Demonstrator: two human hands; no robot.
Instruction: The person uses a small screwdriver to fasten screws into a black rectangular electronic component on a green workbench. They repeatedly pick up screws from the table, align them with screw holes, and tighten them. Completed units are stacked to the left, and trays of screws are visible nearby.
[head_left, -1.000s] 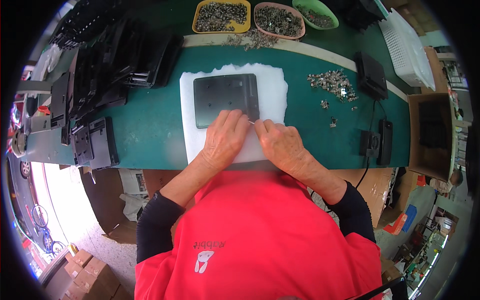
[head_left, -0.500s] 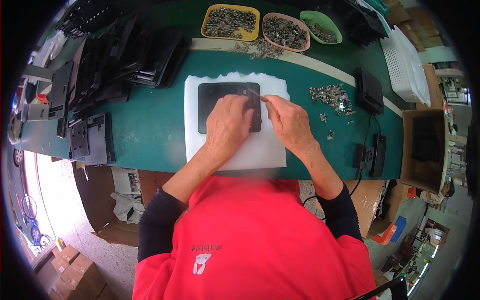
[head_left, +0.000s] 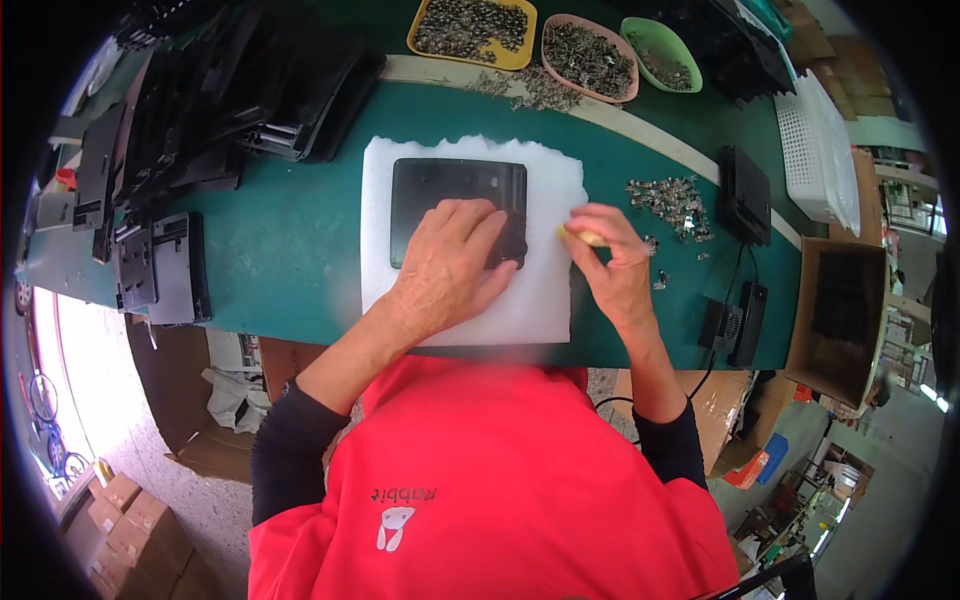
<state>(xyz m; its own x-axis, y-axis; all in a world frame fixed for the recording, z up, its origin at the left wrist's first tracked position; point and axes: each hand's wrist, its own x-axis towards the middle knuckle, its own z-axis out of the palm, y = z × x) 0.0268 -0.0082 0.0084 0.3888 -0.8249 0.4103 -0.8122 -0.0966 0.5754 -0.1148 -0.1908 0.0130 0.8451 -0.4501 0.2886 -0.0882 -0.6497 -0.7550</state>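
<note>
A flat black plastic panel [head_left: 430,185] with a raised strip along its right side lies on a white foam sheet [head_left: 545,310]. My left hand [head_left: 448,265] rests on the panel's lower part, fingers stretched out and pressing on it, thumb apart near the lower right corner. Just off the panel's right side, over the foam's edge, my right hand [head_left: 615,262] is closed around a small tool with a pale yellow handle [head_left: 590,238]. Most of that tool is hidden by the fingers, so its exact kind does not show.
Small metal parts [head_left: 675,205] lie loose on the green table [head_left: 280,240] to the right. Behind stand a yellow tray [head_left: 418,42], a pink tray [head_left: 630,95] and a green tray [head_left: 695,82] of parts. Black panels [head_left: 180,265] are stacked left; a black adapter [head_left: 720,325] sits right.
My right hand has drawn back right from the panel's upper right, and the yellow handle now shows. My left hand has slid slightly down and spread its thumb. The whole view has shifted a little.
</note>
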